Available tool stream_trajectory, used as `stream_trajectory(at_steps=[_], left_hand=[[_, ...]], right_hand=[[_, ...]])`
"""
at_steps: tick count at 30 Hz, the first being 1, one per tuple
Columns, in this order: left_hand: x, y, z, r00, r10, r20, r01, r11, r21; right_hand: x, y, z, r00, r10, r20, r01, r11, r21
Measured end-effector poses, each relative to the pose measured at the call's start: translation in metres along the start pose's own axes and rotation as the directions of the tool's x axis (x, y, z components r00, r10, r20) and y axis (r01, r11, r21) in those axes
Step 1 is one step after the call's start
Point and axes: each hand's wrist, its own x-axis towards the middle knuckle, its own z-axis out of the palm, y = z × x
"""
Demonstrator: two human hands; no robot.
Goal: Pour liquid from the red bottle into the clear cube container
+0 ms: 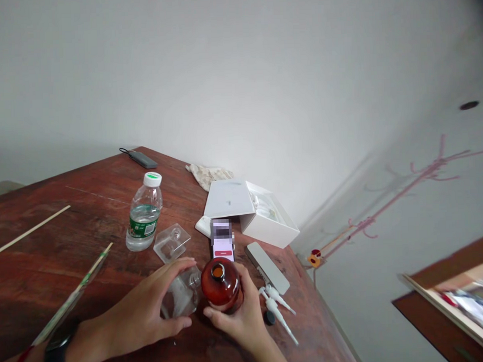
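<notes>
My left hand (150, 303) is curled around a clear, open-necked plastic bottle (181, 296), thumb on the near side and fingers on the far side. Close beside it, my right hand (246, 313) grips a reddish-brown amber bottle (221, 287) from the right. The amber bottle has no cap, and its round mouth faces up toward me. White pump heads (275, 309) with long tubes lie to the right of my right hand, next to a small black cap (269, 318). Beyond my left hand lies a clear plastic piece (173, 242).
On the wooden table (87, 207) stand a water bottle (143, 216) and a white box (266, 222). A lit phone (222, 245), a grey case (268, 267), a dark power bank (141, 158), a cloth (209, 176) and wrapped chopsticks (73, 298) lie around. A pink rack (385, 207) is at right.
</notes>
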Motion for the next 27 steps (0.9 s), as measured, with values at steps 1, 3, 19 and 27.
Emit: stream_trajectory(at_steps=[1,3,19,27], left_hand=[[0.0,-0.001,0.001,1.0,0.005,0.001,-0.005,1.0,0.005],[-0.001,-0.002,0.001,1.0,0.009,0.006,-0.009,1.0,0.012],[0.004,0.019,-0.01,0.999,-0.024,0.044,0.022,0.999,0.043],[0.004,0.02,-0.011,0.995,-0.053,0.087,0.048,0.997,0.059]], right_hand=[[0.0,0.001,0.0,1.0,-0.003,-0.001,0.003,1.0,-0.007],[-0.001,0.003,0.0,1.0,-0.014,-0.009,0.013,1.0,-0.01],[-0.001,0.007,-0.001,0.999,0.034,0.014,-0.034,0.999,-0.006],[-0.001,0.01,-0.001,0.999,0.03,0.023,-0.03,1.0,-0.009]])
